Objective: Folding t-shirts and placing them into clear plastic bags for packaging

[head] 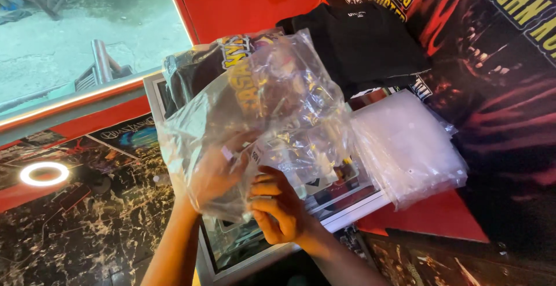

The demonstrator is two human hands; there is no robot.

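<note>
Head view: hands (277,205) hold clear bag (272,106) over glass counter (347,213), red walls (231,2).

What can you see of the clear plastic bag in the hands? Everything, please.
The clear plastic bag is thin, glossy, crinkled film, held up tilted above a white-framed glass surface. A dark folded garment with yellow lettering sits partly in its upper end. The left hand is inside the bag's lower end, seen through the film. The right hand pinches the lower edge from outside. A stack of similar clear bags lies to its right, apart from it.
</note>
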